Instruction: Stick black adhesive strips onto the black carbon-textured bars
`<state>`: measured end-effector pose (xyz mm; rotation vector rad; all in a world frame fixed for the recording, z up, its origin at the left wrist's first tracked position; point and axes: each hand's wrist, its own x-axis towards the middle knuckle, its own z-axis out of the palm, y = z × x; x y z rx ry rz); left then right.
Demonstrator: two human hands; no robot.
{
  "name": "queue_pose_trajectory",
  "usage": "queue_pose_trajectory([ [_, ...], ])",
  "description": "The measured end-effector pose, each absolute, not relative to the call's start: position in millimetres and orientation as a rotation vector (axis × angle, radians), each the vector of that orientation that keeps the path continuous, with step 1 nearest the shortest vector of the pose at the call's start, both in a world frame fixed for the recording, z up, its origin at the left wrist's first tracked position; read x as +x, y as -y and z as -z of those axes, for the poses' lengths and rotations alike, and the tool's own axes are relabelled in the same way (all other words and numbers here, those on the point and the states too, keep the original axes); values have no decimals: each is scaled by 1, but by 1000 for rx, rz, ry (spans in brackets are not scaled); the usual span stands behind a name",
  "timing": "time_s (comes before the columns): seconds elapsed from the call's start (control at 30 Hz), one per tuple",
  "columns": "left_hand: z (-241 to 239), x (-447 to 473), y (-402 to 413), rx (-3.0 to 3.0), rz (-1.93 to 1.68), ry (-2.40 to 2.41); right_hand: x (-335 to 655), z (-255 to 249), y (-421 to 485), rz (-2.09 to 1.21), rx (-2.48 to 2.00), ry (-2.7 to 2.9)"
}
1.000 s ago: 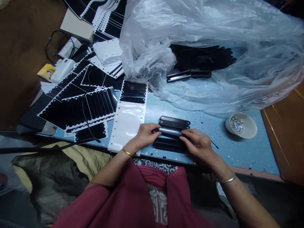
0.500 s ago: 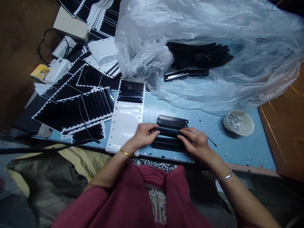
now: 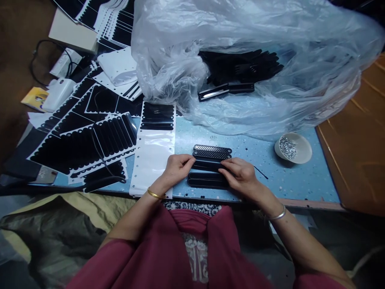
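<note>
Black strip point(image 3: 209, 164) sits crosswise on the blue table point(image 3: 294, 184), caught at both ends. Our left hand point(image 3: 177, 167) pinches its left end between thumb and fingertips. Our right hand point(image 3: 240, 176) is closed on its right end, fingers laid over the top. We cannot tell whether it is lifted or resting.

Just nearer us than the strip lie two plain black strips point(image 3: 207, 181), parallel to it. Just beyond it lie two textured strips point(image 3: 212, 151), also parallel. With neighbours this close on both sides, we judge the grip is best at the very ends, with both hands level, so that the strip runs square and nudges neither pair.

Left of the strip lies a white backing sheet point(image 3: 155, 156). Right of it, well apart, is a bowl point(image 3: 302, 151) of small silver pieces. Far beyond the strip, a clear plastic bag point(image 3: 270, 48) holds a heap of black parts point(image 3: 240, 66).
</note>
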<state>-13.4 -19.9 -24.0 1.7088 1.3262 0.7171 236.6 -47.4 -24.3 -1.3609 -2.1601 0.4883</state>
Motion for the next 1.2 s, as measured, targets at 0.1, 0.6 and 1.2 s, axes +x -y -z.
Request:
queue_pose_trajectory([
  [0.1,28,-12,20,1717,-754,-1340,238,25,47,-496,-1353,2169],
  [0.6,34,-12,18,1740,-799,-1328,245,30,50,-680,-1368,2023],
  [1.2,38,-12,17,1701,-770,-1348,255,34,51,-660,-1284,2069],
])
